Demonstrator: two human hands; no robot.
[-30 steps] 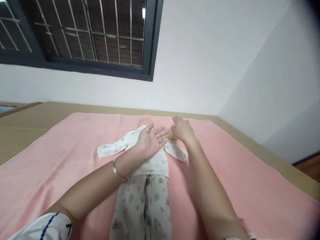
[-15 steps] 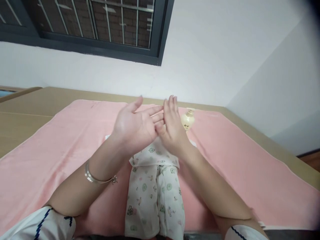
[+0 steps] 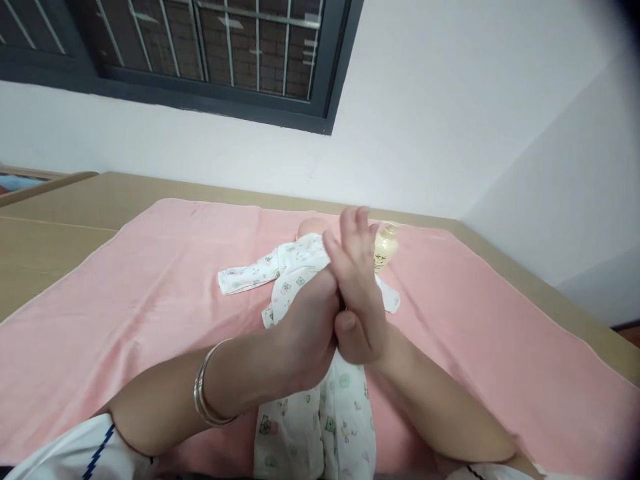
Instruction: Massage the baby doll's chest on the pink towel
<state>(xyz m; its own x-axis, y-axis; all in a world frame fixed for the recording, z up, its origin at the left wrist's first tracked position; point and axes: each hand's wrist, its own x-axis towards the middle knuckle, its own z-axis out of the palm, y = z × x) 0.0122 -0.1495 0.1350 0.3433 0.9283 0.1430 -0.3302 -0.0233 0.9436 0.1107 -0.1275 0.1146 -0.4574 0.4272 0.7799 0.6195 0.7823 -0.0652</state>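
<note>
My left hand [image 3: 313, 327], with silver bangles at its wrist, is wrapped round the heel and side of my right hand, its thumb lying across near the wrist. My right hand [image 3: 357, 273] points upward with its fingers stretched out and nothing in them. Both hands hover over white printed baby clothes [image 3: 300, 263], a long-sleeved top and trousers, laid out on a pink cloth [image 3: 165, 287]. A rounded skin-coloured shape [image 3: 313, 227] shows at the neck of the top. Just behind my right hand stands a pale yellow bottle [image 3: 387, 248], partly covered.
The pink cloth covers much of a wooden surface [image 3: 65, 200]. Behind it rises a white wall [image 3: 410, 113] with a dark-framed, barred window [image 3: 320, 110] at the upper left. A raised wooden edge [image 3: 65, 181] is at the far left.
My left hand has turned from an open palm touching the right fingers to a grip round my right hand, lower down. More of the top and the rounded shape now show. The view has shifted slightly.
</note>
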